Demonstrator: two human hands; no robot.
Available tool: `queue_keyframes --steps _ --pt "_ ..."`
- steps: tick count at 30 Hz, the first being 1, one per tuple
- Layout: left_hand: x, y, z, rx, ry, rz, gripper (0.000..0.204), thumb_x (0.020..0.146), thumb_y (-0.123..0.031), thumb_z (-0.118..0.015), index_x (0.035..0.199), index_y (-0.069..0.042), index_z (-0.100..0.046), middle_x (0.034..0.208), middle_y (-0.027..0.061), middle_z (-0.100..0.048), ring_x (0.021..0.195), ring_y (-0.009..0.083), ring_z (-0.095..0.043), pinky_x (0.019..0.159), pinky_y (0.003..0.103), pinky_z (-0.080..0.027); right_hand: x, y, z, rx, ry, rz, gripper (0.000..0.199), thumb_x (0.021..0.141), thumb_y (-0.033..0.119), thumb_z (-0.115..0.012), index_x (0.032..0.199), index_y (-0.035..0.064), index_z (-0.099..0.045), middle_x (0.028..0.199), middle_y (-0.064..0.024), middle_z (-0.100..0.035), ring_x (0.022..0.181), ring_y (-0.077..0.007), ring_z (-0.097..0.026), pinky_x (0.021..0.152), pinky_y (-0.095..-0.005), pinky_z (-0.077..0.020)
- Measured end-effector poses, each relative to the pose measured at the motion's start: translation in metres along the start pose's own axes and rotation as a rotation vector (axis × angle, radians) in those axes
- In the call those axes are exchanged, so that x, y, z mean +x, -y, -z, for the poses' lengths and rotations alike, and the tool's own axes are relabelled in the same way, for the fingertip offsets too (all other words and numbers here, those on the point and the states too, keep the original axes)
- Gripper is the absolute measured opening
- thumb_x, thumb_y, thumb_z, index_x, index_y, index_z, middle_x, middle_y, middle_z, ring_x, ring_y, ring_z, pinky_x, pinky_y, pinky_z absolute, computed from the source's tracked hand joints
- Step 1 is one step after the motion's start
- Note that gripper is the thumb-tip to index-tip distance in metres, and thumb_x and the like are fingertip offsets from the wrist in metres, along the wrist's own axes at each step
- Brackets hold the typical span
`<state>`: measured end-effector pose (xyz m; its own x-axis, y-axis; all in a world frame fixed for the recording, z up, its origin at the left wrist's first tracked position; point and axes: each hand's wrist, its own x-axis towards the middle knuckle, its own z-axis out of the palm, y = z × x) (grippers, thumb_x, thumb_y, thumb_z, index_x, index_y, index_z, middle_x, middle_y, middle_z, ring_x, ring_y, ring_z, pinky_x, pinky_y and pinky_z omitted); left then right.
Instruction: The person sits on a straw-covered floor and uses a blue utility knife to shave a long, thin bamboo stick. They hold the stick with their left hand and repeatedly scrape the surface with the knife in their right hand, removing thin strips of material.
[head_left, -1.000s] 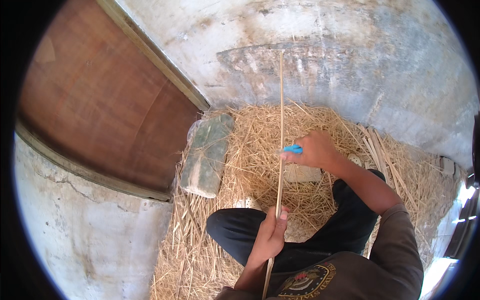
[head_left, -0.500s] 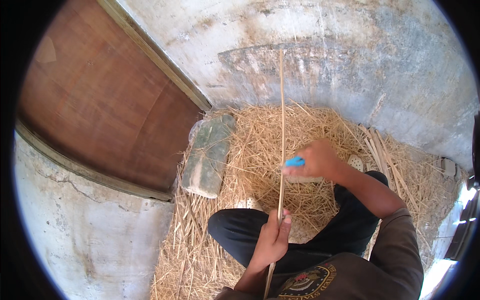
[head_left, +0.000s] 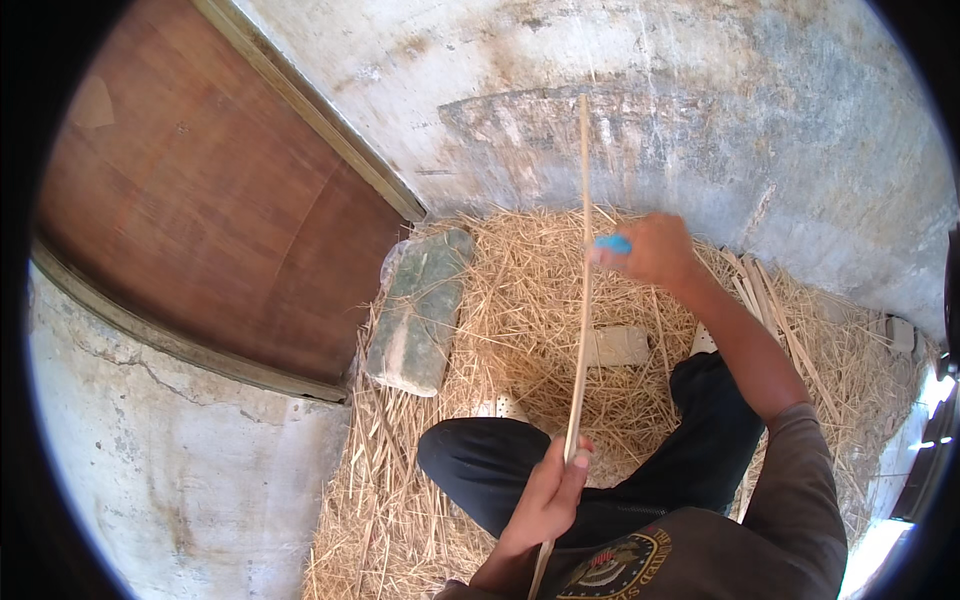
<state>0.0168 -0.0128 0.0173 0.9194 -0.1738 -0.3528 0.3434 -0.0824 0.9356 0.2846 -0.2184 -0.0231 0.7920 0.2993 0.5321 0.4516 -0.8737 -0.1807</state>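
A long, thin, pale wooden strip (head_left: 584, 330) runs up from my lap, its far tip in front of the wall. Near its lower part, my left hand (head_left: 546, 492) is closed around it, thumb on the right side. Farther up, my right hand (head_left: 660, 250) grips a small tool with a blue handle (head_left: 612, 243). That hand is slightly blurred and its tool meets or nearly meets the strip; the tool's working end cannot be made out. Thin shavings and straw-like pieces (head_left: 520, 270) cover the floor below both hands.
A grey-green stone slab (head_left: 420, 310) lies at left, beside a brown door panel (head_left: 230, 200). A pale block (head_left: 618, 346) rests between my legs. Several loose strips (head_left: 775, 310) lie at right. The plastered wall (head_left: 700, 130) stands close ahead.
My right hand has moved up along the strip, away from me, with the blue-handled tool. The strip has shifted slightly right, and the pale block has come into fuller view.
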Motion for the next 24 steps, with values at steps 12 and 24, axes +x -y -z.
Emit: queue_keyframes --steps 12,24 --pt "0.012 0.021 0.015 -0.362 0.062 0.058 0.04 0.106 -0.031 -0.031 0.131 -0.004 -0.046 0.067 -0.0027 -0.037 0.053 0.0041 -0.031 0.046 0.019 -0.027 -0.04 0.048 0.044 0.361 0.32 -0.006 0.066 0.078 0.071 -0.058 0.061 0.0082 -0.066 0.046 -0.0111 -0.052 0.046 -0.0289 -0.057 0.046 -0.0386 -0.044" --pt "0.007 0.006 0.014 0.534 -0.294 -0.171 0.033 0.1 -0.015 -0.044 0.129 -0.001 -0.046 0.061 0.0187 -0.056 0.056 0.035 -0.062 0.051 0.04 -0.046 -0.058 0.088 0.034 0.314 0.389 0.131 0.074 0.074 0.08 -0.053 0.05 0.0103 -0.06 0.042 -0.0096 -0.05 0.04 -0.0286 -0.055 0.039 -0.0387 -0.0402"
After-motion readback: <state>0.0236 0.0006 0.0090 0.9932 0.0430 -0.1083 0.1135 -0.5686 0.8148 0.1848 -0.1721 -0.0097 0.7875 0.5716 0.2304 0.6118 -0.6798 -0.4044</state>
